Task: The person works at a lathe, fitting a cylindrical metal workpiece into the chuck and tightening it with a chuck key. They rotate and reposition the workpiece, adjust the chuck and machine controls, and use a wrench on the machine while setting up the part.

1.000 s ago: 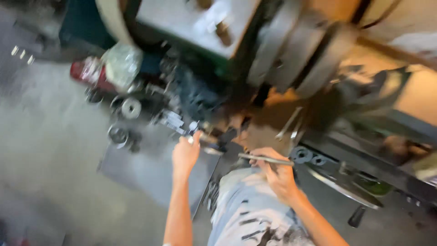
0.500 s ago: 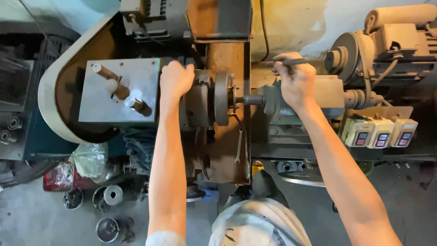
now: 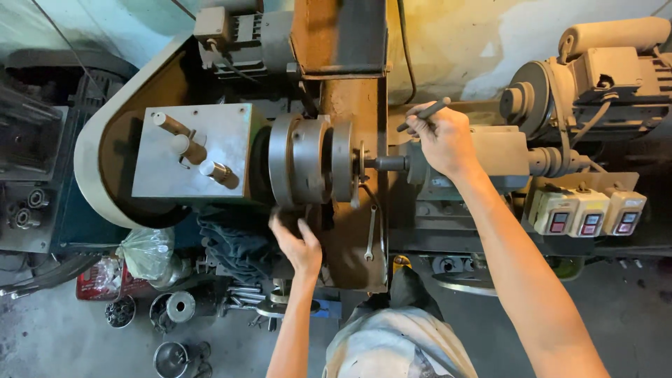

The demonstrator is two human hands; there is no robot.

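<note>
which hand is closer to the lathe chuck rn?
Left. The left hand is just below the chuck, fingertips at its lower edge. The right hand is off to the chuck's right, holding a dark rod over the tailstock.

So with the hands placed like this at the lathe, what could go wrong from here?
The left hand sits right under the chuck; if it turned, fingers could be caught. The right hand grips a thin rod on the tailstock, near the exposed pulley. A loose wrench on the bed could shake off.

Left hand (image 3: 297,246) under lathe chuck (image 3: 308,161) — right hand (image 3: 442,138) grips a rod (image 3: 424,113).
</note>
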